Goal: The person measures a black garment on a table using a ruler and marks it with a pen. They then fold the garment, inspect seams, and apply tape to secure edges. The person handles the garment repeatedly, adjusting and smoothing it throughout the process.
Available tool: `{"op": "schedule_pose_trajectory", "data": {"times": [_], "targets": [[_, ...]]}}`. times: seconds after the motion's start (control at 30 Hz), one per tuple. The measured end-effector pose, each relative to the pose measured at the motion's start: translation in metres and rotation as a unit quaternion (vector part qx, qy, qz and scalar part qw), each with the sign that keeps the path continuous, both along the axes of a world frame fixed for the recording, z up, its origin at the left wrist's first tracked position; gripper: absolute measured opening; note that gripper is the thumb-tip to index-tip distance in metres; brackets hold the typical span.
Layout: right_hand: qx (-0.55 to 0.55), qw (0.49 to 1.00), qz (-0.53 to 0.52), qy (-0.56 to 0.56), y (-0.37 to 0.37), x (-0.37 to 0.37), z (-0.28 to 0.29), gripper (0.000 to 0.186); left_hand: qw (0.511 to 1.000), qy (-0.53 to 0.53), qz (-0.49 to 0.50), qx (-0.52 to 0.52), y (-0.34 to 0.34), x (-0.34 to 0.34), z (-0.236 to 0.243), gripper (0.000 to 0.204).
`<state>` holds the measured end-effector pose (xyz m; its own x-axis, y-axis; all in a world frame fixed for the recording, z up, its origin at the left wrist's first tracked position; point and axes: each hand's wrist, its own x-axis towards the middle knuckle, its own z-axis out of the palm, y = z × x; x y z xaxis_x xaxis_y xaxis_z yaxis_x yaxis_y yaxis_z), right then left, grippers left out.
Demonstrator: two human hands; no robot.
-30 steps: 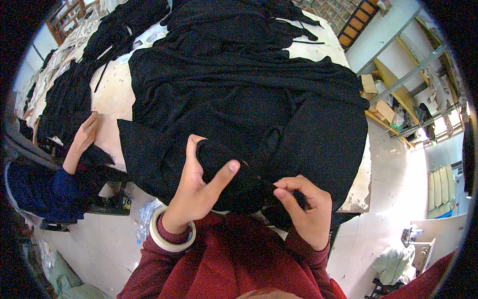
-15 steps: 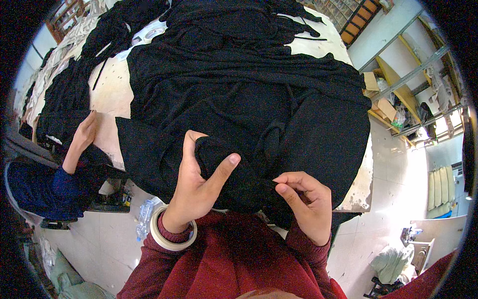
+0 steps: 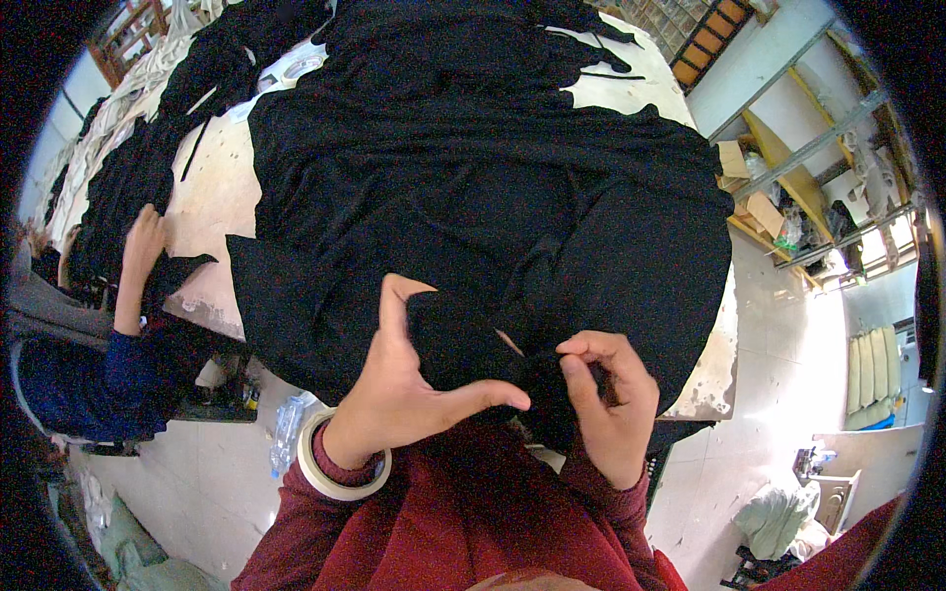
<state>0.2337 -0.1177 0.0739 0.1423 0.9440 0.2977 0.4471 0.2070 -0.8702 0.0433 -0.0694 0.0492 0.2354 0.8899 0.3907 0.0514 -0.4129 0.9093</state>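
Observation:
Black knit fabric [image 3: 434, 207] lies in folds over the table before me. My left hand [image 3: 404, 389] is at its near edge, thumb stretched to the right, away from the index finger. Part of this hand is hidden by the cloth, and a fingertip shows beyond a fold. A white tape roll [image 3: 343, 473] circles my left wrist like a bracelet. To the right, my right hand [image 3: 613, 399] has thumb and index finger pinched together on a bit of the black fabric. Any thread or small tool in that pinch is too small to make out.
At the left, another person's hand [image 3: 145, 241] rests by more black fabric [image 3: 123, 187] on the pale table [image 3: 219, 187]. A clear plastic bottle [image 3: 287, 433] is below the table's edge. Shelves [image 3: 788, 167] stand at the right.
My left thumb has swung out and down to the right, and a fingertip now shows past the fabric. My right hand has barely moved. The co-worker's hand has shifted left.

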Motion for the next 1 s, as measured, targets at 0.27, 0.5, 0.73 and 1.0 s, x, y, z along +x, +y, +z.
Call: {"op": "schedule_pose_trajectory", "data": {"times": [0.27, 0.5, 0.73, 1.0], "targets": [[0.074, 0.939, -0.292, -0.167, 0.01, 0.033, 0.005, 0.055, 0.963, -0.254, 0.047, 0.073, 0.004, 0.034, 0.035, 0.049], [0.268, 0.923, -0.202, -0.185, -0.002, 0.009, 0.03, 0.043, 0.932, 0.175, -0.073, 0.309, 0.021, 0.049, 0.047, 0.047], [0.098, 0.994, 0.017, -0.033, 0.001, 0.041, 0.055, 0.025, 0.959, 0.086, -0.195, 0.186, 0.056, 0.035, 0.067, 0.013], [0.082, 0.993, 0.072, 0.05, 0.067, 0.056, 0.041, 0.015, 0.972, 0.023, -0.232, 0.014, 0.086, 0.037, 0.055, 0.018]]}}
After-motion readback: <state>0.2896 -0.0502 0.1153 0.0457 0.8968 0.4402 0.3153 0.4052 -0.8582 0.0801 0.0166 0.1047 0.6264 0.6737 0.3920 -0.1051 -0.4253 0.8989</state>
